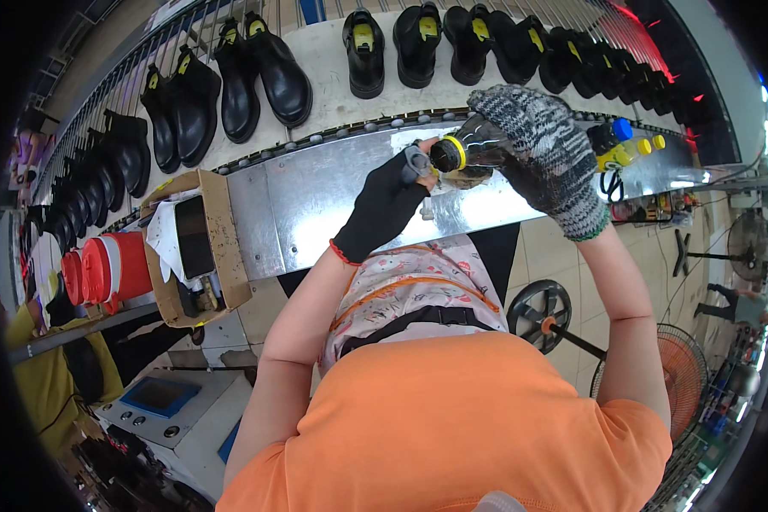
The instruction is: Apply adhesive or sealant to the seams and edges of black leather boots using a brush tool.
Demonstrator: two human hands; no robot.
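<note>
My right hand (542,149), in a grey knitted glove, grips a clear plastic bottle (469,154) tipped on its side over the metal work shelf (316,192). The bottle's yellow-ringed dark cap (446,154) points left. My left hand (388,205), in a black fingerless glove, has its fingertips at that cap and pinches a small grey piece (416,160) there. Something brownish sits just under the bottle, mostly hidden by my hands. Beyond the shelf, black boots (264,72) with yellow insoles stand in a row on the conveyor (333,60).
A cardboard box (198,247) with paper and a dark tray sits at the shelf's left end. Red drink jugs (102,269) stand further left. Yellow-capped and blue-capped bottles (627,145) rest at the right end. Floor fans (542,311) and a person in yellow (43,375) are nearby.
</note>
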